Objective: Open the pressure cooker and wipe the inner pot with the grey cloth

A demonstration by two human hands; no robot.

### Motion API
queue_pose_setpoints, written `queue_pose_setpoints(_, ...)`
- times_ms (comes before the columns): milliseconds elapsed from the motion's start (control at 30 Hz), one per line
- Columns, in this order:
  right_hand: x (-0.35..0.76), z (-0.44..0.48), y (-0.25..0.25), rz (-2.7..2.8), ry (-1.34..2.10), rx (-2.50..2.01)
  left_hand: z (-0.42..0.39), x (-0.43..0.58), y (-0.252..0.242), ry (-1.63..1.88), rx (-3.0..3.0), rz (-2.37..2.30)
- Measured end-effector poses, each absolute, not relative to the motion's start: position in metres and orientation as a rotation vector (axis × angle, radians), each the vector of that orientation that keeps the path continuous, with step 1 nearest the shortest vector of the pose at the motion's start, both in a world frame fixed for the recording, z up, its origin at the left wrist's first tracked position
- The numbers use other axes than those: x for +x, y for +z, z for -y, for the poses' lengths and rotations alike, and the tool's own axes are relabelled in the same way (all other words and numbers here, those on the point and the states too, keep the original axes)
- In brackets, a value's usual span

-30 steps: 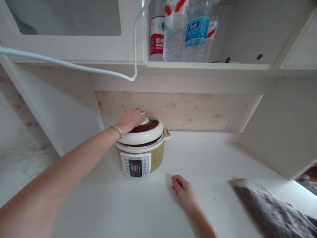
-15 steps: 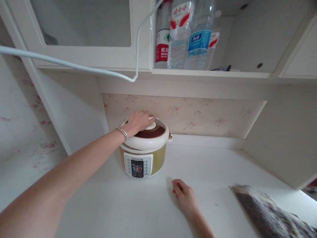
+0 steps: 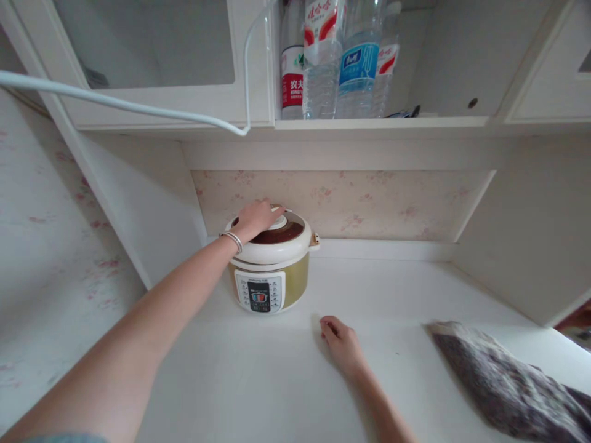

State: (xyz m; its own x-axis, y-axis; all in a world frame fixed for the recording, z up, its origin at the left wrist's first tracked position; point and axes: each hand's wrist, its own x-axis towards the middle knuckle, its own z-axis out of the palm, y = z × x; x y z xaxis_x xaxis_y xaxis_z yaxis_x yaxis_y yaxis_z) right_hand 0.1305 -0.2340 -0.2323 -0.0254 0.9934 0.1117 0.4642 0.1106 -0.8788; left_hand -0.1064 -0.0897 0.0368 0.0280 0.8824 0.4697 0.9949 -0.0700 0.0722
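Note:
A small electric cooker (image 3: pixel 272 271) with an olive-green body, a white lid and a front control panel stands at the back of the white counter (image 3: pixel 286 369). My left hand (image 3: pixel 253 218), a silver bangle on its wrist, grips the white knob on the lid (image 3: pixel 284 237), fingers wrapped round it. The lid sits shut on the cooker. My right hand (image 3: pixel 341 344) rests on the counter to the right of the cooker, fingers curled under with nothing visible in them.
Several plastic water bottles (image 3: pixel 341 58) stand in an open cabinet above. A white cord (image 3: pixel 138 109) hangs across the upper left. A grey-purple patterned cloth (image 3: pixel 503 381) lies on the counter's right. White cabinet walls close in both sides.
The lid, slightly raised a second ago, now sits flush on the cooker. The view shifted a little; both hands stay in place.

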Motion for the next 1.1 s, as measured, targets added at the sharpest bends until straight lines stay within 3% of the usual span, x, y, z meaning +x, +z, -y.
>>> queue_pose_setpoints(1100,0.126,0.232,-0.227,1.588,0.836,-1.469,0.092,-0.104,0.048,-0.442,-2.025,1.915)
